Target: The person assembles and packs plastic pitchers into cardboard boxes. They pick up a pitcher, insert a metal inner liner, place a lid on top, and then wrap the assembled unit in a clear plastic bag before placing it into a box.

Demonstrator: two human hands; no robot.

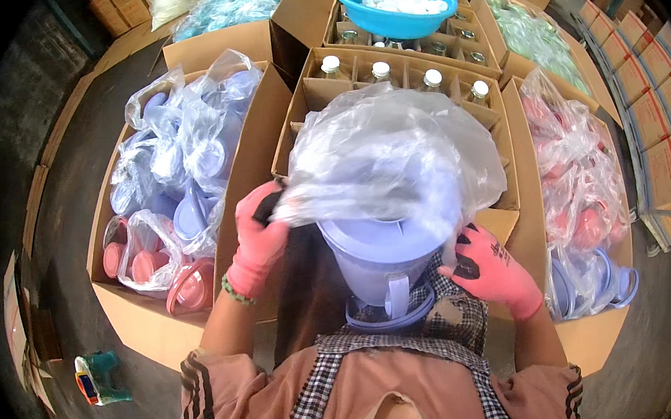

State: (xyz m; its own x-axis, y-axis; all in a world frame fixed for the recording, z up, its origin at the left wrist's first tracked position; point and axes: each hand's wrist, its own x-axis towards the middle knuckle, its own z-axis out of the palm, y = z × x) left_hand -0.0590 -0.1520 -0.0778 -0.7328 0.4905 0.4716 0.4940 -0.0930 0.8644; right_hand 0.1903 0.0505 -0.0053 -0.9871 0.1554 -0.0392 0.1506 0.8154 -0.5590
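Note:
A lavender plastic jug (pixel 381 258) with a small handle (pixel 397 295) stands in front of my body, a lavender ring-shaped piece (pixel 392 320) showing at its lower end. A clear plastic bag (pixel 393 134) billows over the jug's far side and top. In a pink glove with black fingertips, my left hand (pixel 255 238) is closed on the bag's gathered edge, left of the jug; the plastic there is blurred. My right hand (pixel 493 266), gloved alike, is at the jug's right side, with a fold of the bag between thumb and fingers.
Ahead, a divided carton (pixel 315 93) holds white-capped glass bottles; a blue basin (pixel 348 16) of white caps sits beyond. Left, a carton (pixel 251 149) holds bagged lavender and pink plasticware; right, another carton (pixel 524 173) holds similar pieces. A green stool-like object (pixel 108 376) stands on the floor.

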